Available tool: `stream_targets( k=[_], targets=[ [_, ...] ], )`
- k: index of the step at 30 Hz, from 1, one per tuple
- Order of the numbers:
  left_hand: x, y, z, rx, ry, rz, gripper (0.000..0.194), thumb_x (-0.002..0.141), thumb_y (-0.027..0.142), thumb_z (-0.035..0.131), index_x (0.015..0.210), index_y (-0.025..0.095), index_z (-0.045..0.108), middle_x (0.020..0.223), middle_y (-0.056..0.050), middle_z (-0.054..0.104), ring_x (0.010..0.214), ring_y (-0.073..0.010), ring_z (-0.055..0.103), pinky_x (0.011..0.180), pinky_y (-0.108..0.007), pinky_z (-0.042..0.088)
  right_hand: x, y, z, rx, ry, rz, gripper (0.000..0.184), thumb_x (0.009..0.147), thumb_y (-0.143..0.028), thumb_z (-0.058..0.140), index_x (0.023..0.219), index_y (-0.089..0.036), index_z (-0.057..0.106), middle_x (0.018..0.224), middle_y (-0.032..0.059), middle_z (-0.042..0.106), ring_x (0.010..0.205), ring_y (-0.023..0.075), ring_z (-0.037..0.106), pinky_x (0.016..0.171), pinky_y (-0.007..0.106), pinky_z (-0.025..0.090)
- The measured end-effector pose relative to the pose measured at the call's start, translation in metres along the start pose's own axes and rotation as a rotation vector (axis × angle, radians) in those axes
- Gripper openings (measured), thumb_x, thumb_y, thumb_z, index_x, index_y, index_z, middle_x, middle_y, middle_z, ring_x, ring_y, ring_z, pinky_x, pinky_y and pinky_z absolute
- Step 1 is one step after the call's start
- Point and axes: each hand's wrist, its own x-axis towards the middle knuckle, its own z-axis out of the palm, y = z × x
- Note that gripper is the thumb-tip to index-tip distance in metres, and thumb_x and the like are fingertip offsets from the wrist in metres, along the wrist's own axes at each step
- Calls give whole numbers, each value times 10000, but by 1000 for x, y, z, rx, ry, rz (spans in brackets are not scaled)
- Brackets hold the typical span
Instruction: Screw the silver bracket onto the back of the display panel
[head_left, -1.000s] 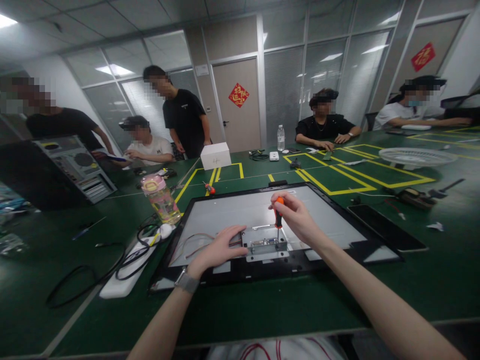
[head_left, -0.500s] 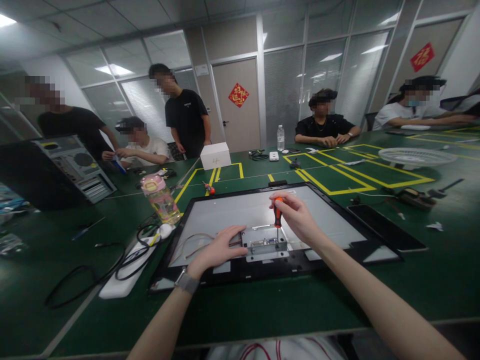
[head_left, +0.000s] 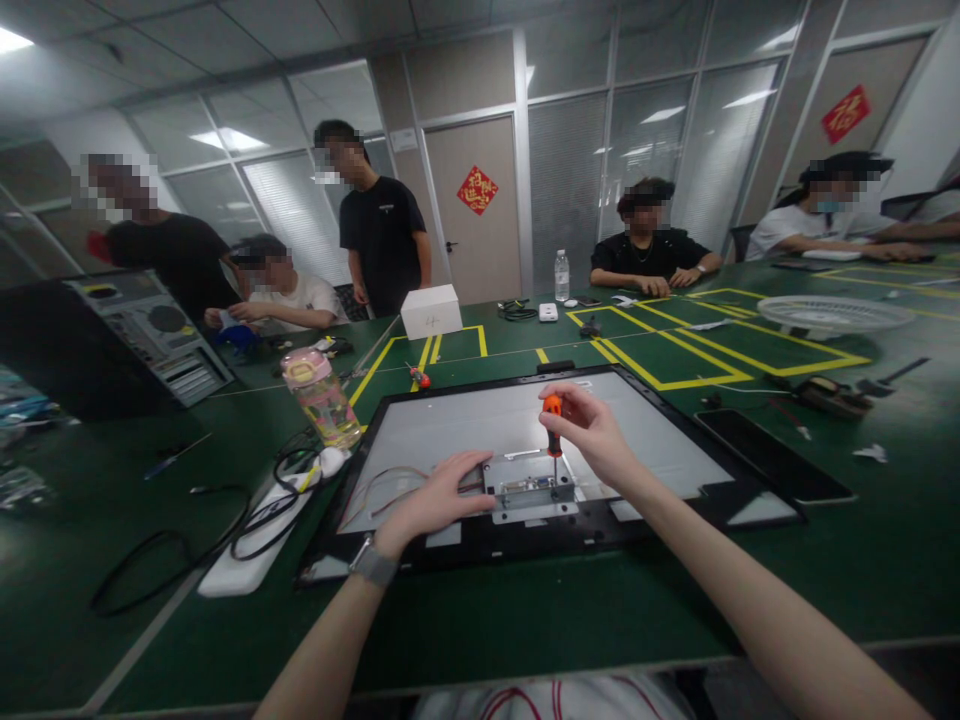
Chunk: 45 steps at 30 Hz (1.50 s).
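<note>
An orange-and-black screwdriver (head_left: 553, 425) stands nearly upright in the fingers of my right hand (head_left: 589, 430), pinched at the handle. Its tip meets the near right part of a metal bracket (head_left: 525, 508) with connectors on it. At the bracket's left edge rests my left hand (head_left: 442, 492), thumb and fingers stretched out and apart. Thin wires (head_left: 390, 485) run leftward from beneath that hand. Under both hands lies a monitor panel (head_left: 442, 420), back side up, grey-white with a black frame. The exact screw under the tip is too small to make out.
Left of the panel are a white power strip (head_left: 259, 535) with black cables, a drink bottle (head_left: 322, 400) and a computer case (head_left: 161, 330). A second screwdriver (head_left: 420, 377) and a white box (head_left: 431, 311) lie beyond. A black phone-like slab (head_left: 772, 455) lies right. Several people are around the table.
The fingers of my right hand have shifted slightly around the screwdriver handle, its top tilting a little left. My left hand stays put. Two standing people at the left have moved rightward.
</note>
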Motion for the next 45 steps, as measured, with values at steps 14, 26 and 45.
stream_targets(
  k=[14,26,45],
  targets=[
    [0,2,-1,0,-1,-7,654,798,495,634,1373,255,434,1436,-55,431,1318,-262,381,1123,-387,264,0,-1,0,51,-90,6,142,835,-342,613,939,-246,609,789,-2,590,751,154,560,655,275,450],
    [0,-1,1,-1,-1,-16,674,792,525,630,1381,271,421,1444,-50,421,1328,-269,368,1126,-404,260,-12,9,1,-566,-88,-269,268,880,-295,535,1131,-208,500,755,-2,542,590,127,504,563,272,419],
    [0,1,1,5,14,-6,649,792,485,646,1365,260,443,1423,-54,446,1312,-264,389,1118,-391,273,-15,33,23,-92,60,52,262,860,-399,547,1004,-211,435,657,-30,592,525,114,553,470,223,433]
  ],
)
